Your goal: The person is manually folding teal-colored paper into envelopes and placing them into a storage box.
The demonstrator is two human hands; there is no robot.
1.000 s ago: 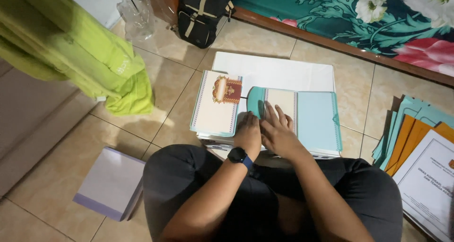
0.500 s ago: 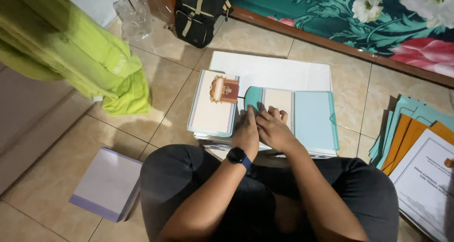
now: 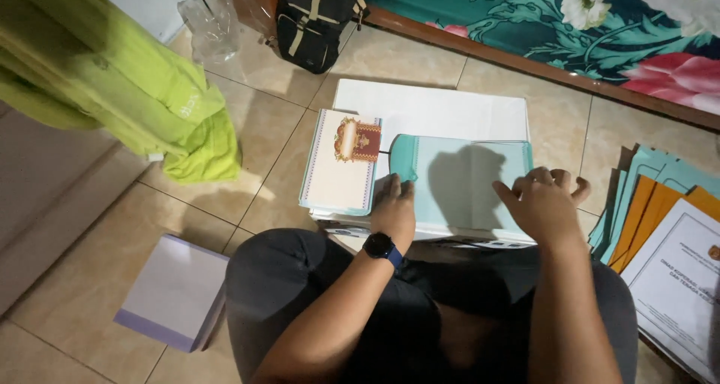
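Scanning from the left, we see a green cloth (image 3: 112, 84) hanging over the tiled floor (image 3: 247, 159), a pale lavender-edged paper block (image 3: 174, 290) beside our knee, and a clear plastic bag (image 3: 211, 20) next to a black bag (image 3: 315, 20) further back. In front of us sits a bordered card stack (image 3: 341, 163) with a gold-and-maroon emblem, just beside the teal folder (image 3: 465, 181), which lies on a white sheet pile (image 3: 435, 106).

Risk, as we judge it: the folder's left edge is curled up, so uneven pressing could crease it or skew the papers under it; the card stack touches that edge and could get nudged out of line.

Our left hand (image 3: 394, 211), with a dark watch (image 3: 381, 247) on the wrist, lies mostly flat, fingers extended, pressing the folder's lower-left corner, gripping nothing. Our right hand (image 3: 544, 204) is loosely curled, fingertips down on the folder's lower-right part; whether it pinches an edge, we cannot tell.

Far right: a fan of teal and orange folders (image 3: 645, 204) with a printed white document (image 3: 675, 279) on top, well apart from the hands.
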